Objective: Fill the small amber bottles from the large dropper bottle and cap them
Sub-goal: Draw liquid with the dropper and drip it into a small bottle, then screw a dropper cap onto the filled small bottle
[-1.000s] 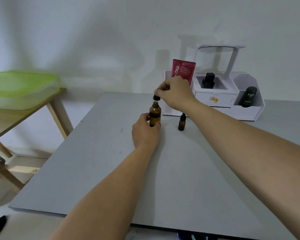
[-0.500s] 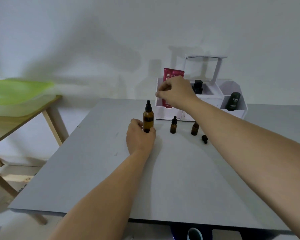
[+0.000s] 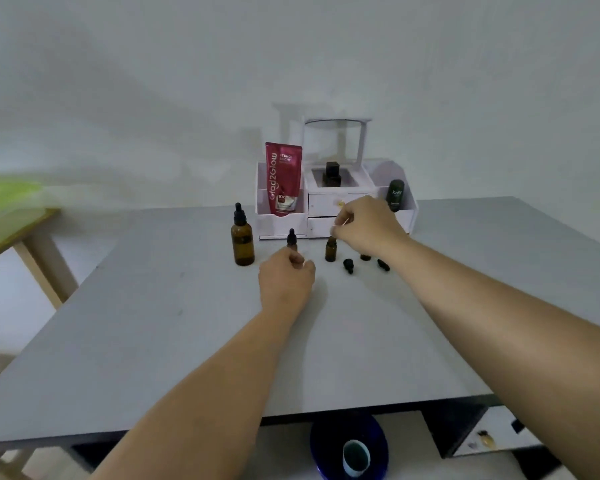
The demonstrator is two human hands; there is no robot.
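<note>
The large amber dropper bottle point(image 3: 243, 239) stands capped at the left of the group, with no hand on it. A small capped amber bottle point(image 3: 291, 238) stands behind my left hand point(image 3: 284, 280), whose fingers are loosely curled; nothing shows in its grip, and it hides the bottle's base. My right hand point(image 3: 364, 226) pinches the top of an uncapped small amber bottle point(image 3: 330, 251). Another small bottle point(image 3: 365, 257) is mostly hidden under that hand. Two black dropper caps point(image 3: 348, 265) point(image 3: 383, 265) lie on the grey table point(image 3: 194, 323).
A white organiser point(image 3: 404, 221) stands at the back against the wall. It holds a red tube point(image 3: 283, 178), a dark square bottle point(image 3: 331, 173) and a black container point(image 3: 395, 195). A wooden table point(image 3: 32, 233) with a green lid point(image 3: 4, 192) stands at left.
My left hand let go of the large dropper bottle and moved right to the small capped bottle. My right hand came down from near the organiser onto the uncapped small bottle. The camera tilted.
</note>
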